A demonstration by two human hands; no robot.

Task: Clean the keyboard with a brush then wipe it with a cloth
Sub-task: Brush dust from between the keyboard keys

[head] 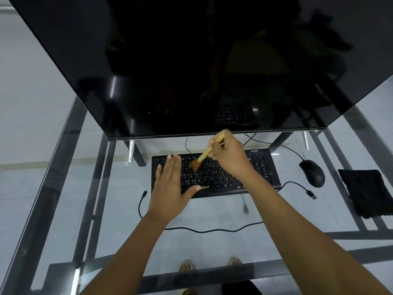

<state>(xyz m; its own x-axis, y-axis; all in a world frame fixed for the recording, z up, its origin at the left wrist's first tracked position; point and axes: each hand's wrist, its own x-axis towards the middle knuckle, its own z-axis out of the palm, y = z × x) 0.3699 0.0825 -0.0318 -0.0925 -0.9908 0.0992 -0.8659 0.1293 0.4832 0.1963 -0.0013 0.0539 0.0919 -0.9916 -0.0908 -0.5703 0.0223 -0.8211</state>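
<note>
The black keyboard (214,173) lies at the centre of the frame on a glass table (63,188), just below a dark monitor (191,60). The left hand (170,188) rests flat on its left keys, fingers straight and together, while the right hand (229,154) pinches a wooden brush (202,158) whose bristles touch the upper middle keys. A black cloth (365,192) lies at the right edge, beside a mouse (312,173)

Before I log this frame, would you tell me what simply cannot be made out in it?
Head view:
- Left keys of the keyboard: covered by the flat left hand.
- Brush handle middle: inside the right hand; bristles blurred.
- Key legends: too small.
- Cloth: right edge cut off by the frame.
- Monitor: dark, reflections only.
</note>
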